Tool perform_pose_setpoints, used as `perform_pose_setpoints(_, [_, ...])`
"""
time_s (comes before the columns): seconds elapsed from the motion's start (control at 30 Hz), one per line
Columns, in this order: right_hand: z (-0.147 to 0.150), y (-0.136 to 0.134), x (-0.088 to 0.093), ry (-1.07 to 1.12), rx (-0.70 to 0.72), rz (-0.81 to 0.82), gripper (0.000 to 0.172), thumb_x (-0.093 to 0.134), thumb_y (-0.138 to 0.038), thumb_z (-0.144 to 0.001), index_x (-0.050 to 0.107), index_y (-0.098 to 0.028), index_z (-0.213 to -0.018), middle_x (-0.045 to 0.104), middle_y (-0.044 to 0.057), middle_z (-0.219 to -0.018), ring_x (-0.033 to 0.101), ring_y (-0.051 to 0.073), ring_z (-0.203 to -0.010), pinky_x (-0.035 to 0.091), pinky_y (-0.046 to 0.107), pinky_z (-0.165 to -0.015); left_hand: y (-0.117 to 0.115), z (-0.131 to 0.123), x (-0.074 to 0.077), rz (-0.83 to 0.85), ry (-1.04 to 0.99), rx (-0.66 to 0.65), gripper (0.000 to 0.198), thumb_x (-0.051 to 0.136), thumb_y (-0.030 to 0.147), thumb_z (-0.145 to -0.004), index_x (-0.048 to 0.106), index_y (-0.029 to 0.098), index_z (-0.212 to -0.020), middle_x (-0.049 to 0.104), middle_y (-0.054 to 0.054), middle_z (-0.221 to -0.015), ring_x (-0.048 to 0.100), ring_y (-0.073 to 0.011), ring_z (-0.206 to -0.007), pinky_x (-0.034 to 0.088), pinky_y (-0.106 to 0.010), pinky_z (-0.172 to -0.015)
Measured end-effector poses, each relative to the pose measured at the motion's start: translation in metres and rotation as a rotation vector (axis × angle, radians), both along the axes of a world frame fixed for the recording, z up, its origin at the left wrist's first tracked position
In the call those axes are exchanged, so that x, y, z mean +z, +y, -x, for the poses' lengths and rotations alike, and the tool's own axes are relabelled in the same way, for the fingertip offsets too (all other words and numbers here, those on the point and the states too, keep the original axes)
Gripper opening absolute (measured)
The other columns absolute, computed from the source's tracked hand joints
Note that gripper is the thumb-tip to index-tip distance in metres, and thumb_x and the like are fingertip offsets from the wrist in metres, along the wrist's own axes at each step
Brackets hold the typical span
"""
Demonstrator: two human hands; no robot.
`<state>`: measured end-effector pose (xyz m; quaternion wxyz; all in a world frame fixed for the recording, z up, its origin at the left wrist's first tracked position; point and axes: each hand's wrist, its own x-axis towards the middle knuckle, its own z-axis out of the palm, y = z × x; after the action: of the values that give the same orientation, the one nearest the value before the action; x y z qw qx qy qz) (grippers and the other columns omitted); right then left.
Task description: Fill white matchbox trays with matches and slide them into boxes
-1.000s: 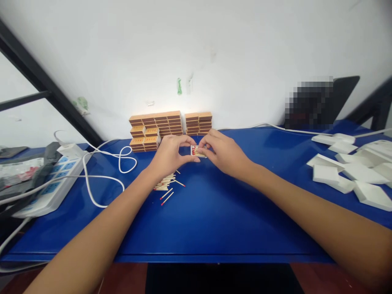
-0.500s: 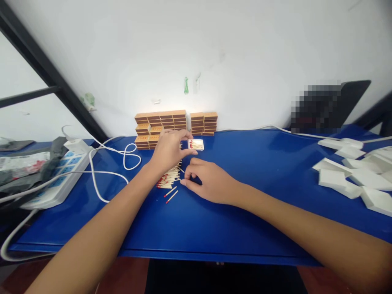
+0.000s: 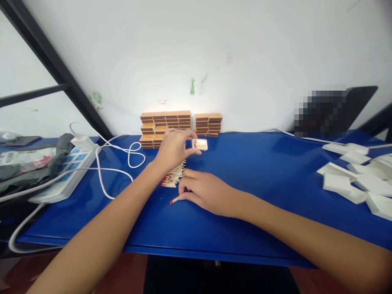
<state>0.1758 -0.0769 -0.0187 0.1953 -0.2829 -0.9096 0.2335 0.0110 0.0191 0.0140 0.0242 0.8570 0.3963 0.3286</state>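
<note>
My left hand [image 3: 176,148] grips a small white matchbox tray [image 3: 206,148] by its left end, thumb in front and fingers behind. Red-tipped matches lie inside the tray. Below my left wrist spreads a pile of loose matches [image 3: 172,179], partly hidden by that hand and forearm. Just right of the pile, my right hand [image 3: 203,190] has its fingers curled and its thumb and fingertips pinched on a match [image 3: 174,200], whose red head points left. Whether more than one match is in the pinch, I cannot tell.
Stacked matchboxes [image 3: 165,118] stand against the wall, with a smaller stack [image 3: 208,122] beside them. White paper trays [image 3: 339,183] are heaped at right. A power strip [image 3: 69,171] and white cables [image 3: 101,179] lie at left on the blue table [image 3: 260,175]. A dark panel [image 3: 358,108] leans at back right.
My right hand has moved down and toward me, from the pile's edge to the stray matches, and now pinches there. My left hand keeps its hold on the tray. The view has shifted slightly.
</note>
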Motion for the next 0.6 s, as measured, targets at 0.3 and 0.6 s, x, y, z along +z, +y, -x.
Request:
perform_pose_setpoints(0.3, [-0.046, 0.047, 0.007, 0.232, -0.224, -0.119, 0.012, 0.065, -0.027, -0.104, 0.068, -0.02, -0.095, 0.061, 0.003, -0.096, 0.057, 0.017, -0.082, 0.045, 0.031, -0.078, 0.002, 0.0, -0.007, 0.002, 0.03, -0.026, 0.032, 0.092, 0.017, -0.08, 0.071, 0.022, -0.103, 0.082, -0.002, -0.111, 0.077, -0.0257, -0.106, 0.042, -0.047, -0.107])
perform_pose_setpoints(0.6, [-0.078, 0.083, 0.004, 0.283, -0.518, -0.288, 0.008, 0.067, -0.026, -0.099, 0.067, -0.02, -0.094, 0.061, 0.005, -0.096, 0.056, 0.019, -0.079, 0.043, 0.033, -0.074, -0.007, -0.009, -0.006, 0.105, -0.089, -0.078, 0.042, 0.1, 0.037, -0.071, 0.074, 0.024, -0.102, 0.082, 0.0, -0.105, 0.078, -0.0261, -0.105, 0.054, -0.043, -0.102])
